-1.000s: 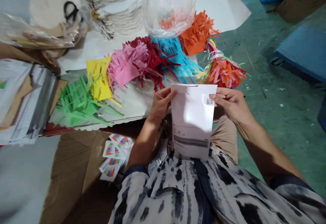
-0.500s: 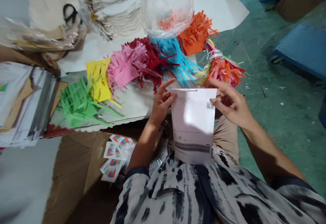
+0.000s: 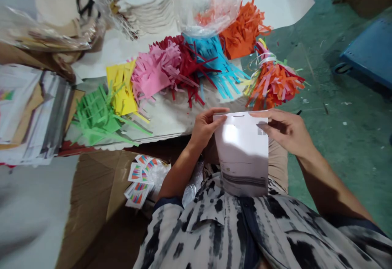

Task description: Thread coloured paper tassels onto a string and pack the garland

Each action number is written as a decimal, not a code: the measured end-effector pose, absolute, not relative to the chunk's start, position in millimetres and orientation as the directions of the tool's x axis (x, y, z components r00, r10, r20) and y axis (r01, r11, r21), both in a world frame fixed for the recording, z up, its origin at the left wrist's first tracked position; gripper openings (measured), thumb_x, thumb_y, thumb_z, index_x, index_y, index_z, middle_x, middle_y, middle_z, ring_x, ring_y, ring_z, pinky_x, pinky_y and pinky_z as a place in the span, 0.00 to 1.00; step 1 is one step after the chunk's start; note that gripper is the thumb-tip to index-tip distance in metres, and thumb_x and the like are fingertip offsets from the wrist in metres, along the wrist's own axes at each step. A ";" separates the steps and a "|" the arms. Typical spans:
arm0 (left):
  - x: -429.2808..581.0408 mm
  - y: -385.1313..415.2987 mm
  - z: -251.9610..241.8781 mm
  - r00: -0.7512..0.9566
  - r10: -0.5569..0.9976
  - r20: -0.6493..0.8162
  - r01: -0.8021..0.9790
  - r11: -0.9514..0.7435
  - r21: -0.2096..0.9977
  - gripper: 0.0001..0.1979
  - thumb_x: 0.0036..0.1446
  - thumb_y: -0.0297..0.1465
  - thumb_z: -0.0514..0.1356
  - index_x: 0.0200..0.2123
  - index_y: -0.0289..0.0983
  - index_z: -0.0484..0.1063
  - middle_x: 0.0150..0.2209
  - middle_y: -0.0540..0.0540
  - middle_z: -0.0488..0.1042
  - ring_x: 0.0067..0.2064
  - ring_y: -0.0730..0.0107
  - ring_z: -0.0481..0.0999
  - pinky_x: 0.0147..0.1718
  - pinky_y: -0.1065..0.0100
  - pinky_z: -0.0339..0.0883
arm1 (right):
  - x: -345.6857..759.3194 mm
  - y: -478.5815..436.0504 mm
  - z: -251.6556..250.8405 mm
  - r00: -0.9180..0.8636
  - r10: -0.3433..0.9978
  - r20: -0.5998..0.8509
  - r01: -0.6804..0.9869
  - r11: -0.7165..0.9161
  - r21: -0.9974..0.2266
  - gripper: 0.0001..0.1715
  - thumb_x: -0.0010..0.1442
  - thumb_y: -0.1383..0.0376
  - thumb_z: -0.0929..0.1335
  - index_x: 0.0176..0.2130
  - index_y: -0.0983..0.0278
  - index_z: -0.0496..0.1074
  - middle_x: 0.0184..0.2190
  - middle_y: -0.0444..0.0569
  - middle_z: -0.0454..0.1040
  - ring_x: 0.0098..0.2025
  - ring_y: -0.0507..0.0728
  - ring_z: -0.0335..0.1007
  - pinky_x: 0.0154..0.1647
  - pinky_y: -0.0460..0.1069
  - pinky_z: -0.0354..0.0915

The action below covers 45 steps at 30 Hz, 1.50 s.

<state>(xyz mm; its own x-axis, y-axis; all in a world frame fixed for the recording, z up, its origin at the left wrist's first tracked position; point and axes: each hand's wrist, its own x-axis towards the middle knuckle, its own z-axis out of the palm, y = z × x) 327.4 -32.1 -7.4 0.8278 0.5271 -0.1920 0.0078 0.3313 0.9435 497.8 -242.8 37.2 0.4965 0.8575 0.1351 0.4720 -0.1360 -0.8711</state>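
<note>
The left hand point(image 3: 206, 126) pinched the top left corner of a white packet point(image 3: 240, 150), thumb in front and fingers behind, while the right hand point(image 3: 286, 132) gripped the top right corner, index finger along the upper edge. The packet stood between them, its lower end near the patterned shirt point(image 3: 190, 236). It was already printed and slotted; whether it was filled or sealed could not be told. Beyond the grip, fringed paper in green point(image 3: 96, 116), yellow point(image 3: 122, 91), pink point(image 3: 154, 77) and other colours looked yet to be bound; one mixed bundle point(image 3: 275, 83), just past the right hand, was already banded. Below and left of the grip, colourful cards point(image 3: 139, 193) appeared finished.
</note>
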 end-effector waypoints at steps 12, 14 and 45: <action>342.2 -45.7 10.6 0.877 0.457 -0.147 -0.003 0.312 0.950 0.15 0.52 0.40 0.79 0.41 0.41 0.87 0.39 0.48 0.84 0.36 0.72 0.78 0.36 0.69 0.71 | 528.2 -220.5 63.6 0.255 0.945 -0.206 0.452 -0.305 -0.838 0.27 0.62 0.39 0.77 0.44 0.57 0.85 0.39 0.47 0.85 0.37 0.59 0.79 0.36 0.52 0.69; 342.8 -50.7 12.2 0.870 0.463 -0.170 -0.011 0.363 0.932 0.17 0.52 0.42 0.80 0.42 0.42 0.86 0.37 0.49 0.83 0.35 0.72 0.77 0.35 0.68 0.71 | 529.8 -221.7 63.1 0.253 0.940 -0.229 0.431 -0.321 -0.843 0.26 0.62 0.39 0.77 0.44 0.57 0.84 0.37 0.47 0.84 0.35 0.58 0.77 0.33 0.52 0.66; 327.9 -85.7 1.7 0.890 0.302 -0.343 0.111 0.586 0.803 0.34 0.37 0.41 0.85 0.48 0.38 0.83 0.45 0.42 0.87 0.44 0.54 0.87 0.44 0.57 0.82 | 522.2 -223.5 78.4 0.150 0.984 -0.102 0.696 -0.178 -0.696 0.13 0.72 0.49 0.71 0.43 0.55 0.78 0.31 0.46 0.76 0.28 0.55 0.64 0.30 0.53 0.56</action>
<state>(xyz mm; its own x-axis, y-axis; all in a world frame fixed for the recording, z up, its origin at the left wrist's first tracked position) 327.9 -85.7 1.7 0.8895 0.3018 -0.3431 0.1107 0.5862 0.8026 522.2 -223.5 78.4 0.1496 0.9835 -0.1016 0.6961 -0.1777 -0.6956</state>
